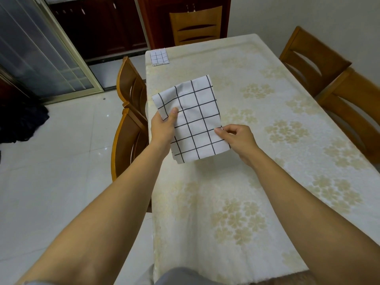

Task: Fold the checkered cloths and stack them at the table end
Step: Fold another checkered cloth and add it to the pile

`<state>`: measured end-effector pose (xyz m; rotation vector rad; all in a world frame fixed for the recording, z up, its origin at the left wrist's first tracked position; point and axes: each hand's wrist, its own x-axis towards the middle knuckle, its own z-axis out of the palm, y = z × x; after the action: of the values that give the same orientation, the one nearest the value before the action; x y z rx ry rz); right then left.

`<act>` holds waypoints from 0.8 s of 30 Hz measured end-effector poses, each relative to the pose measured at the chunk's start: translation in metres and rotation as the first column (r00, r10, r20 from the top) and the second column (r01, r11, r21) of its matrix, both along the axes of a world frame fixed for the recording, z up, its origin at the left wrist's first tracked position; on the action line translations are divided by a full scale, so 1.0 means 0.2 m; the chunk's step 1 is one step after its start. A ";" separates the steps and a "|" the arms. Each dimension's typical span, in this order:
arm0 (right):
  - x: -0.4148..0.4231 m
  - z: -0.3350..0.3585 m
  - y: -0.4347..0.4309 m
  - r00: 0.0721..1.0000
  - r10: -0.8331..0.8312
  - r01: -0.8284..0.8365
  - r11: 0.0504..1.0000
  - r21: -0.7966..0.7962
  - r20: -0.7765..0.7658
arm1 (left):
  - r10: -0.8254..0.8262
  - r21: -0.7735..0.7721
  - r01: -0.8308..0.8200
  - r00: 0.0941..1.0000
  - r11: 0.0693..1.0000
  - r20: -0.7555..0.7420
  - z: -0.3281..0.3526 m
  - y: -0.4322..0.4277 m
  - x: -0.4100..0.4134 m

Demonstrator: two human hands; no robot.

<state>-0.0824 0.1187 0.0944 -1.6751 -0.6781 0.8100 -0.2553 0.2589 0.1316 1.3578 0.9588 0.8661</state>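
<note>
Dining table [267, 124] | left grip [162, 128], right grip [238, 138] pinch checkered cloth [195, 120] — folded stack [159, 57] far corner

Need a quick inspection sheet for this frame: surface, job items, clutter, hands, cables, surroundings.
surface: table, pale with a flower pattern.
job's things: held cloth, partly folded, over the table's left side; folded cloth lies at the far left corner.
clutter: dark heap on the floor, left.
grippers: left hand grips the held cloth's left edge, thumb on top; right hand pinches its right edge.
cables: nothing seen.
surroundings: wooden chairs round the table, dark cabinets, glass door, tiled floor.
</note>
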 end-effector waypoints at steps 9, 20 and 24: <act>-0.02 -0.02 -0.03 0.998 -0.028 0.029 0.999 0.029 -0.058 | 0.079 -0.117 -0.071 0.995 0.991 0.062 0.00 -0.01 -0.01; -0.04 0.02 -0.02 0.988 -0.020 0.034 0.995 0.090 -0.151 | 0.079 -0.184 -0.065 0.994 0.981 0.071 -0.01 -0.02 0.02; -0.03 0.02 -0.03 0.980 -0.055 0.076 0.991 0.105 -0.191 | 0.030 -0.162 -0.024 0.999 0.986 0.036 -0.02 -0.04 0.02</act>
<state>-0.0886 0.1135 0.0985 -1.4906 -0.5250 0.8546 -0.2510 0.2515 0.1282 1.1882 0.9982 0.8138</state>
